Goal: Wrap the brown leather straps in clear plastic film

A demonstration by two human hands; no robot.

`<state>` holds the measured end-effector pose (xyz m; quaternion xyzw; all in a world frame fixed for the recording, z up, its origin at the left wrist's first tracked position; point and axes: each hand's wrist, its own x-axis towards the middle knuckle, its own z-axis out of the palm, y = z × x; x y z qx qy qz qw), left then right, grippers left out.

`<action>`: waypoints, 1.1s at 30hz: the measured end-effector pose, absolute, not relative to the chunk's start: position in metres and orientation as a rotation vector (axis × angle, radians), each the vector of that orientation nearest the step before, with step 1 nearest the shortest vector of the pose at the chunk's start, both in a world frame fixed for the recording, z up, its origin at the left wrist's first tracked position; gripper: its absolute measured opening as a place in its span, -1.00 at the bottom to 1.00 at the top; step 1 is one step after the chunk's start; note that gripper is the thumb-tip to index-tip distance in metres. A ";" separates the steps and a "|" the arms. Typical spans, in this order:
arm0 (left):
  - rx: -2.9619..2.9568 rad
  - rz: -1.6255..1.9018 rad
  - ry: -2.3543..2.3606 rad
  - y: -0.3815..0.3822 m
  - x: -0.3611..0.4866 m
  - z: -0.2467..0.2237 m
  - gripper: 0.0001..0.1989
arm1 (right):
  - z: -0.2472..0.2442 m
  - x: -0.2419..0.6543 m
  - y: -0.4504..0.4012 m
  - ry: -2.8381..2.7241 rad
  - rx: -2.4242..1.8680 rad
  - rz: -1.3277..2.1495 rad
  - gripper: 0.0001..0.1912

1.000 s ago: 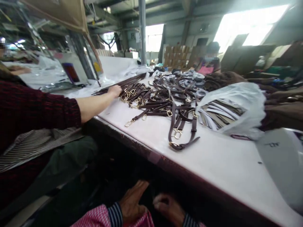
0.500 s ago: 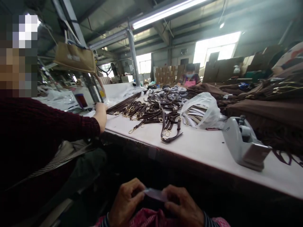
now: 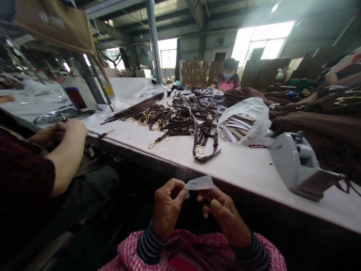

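Note:
Above my lap, my left hand pinches one end of a small translucent plastic piece between thumb and fingers. The piece sticks out to the right and looks thin and slightly folded. Beside its right end is my right hand, its fingers loosely bent and the thumb apart from them. The index finger lies just under the piece; whether it touches is unclear. Beyond my hands, on the white table, lie dark brown straps with gold-coloured buckles and clasps.
A tape dispenser stands at the table's right. Left of it, a clear bag holds flat strips. Brown material is heaped at the right. A co-worker's hands are at the left table edge, near a hanging tan bag.
My hands have risen with the plastic piece, and my right fingers have loosened from it. The co-worker's arm has drawn back from the straps. The view has shifted.

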<state>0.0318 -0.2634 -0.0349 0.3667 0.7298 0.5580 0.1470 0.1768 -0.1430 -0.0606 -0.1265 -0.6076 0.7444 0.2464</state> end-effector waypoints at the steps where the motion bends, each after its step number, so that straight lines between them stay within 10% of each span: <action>1: 1.071 1.592 2.133 -0.263 0.034 -0.037 -0.87 | -0.058 0.174 -0.142 -1.699 -0.391 1.957 -0.53; 33: 0.738 1.630 1.234 -0.245 0.040 -0.038 -0.60 | -0.001 0.161 -0.110 -2.370 -0.275 1.397 -0.63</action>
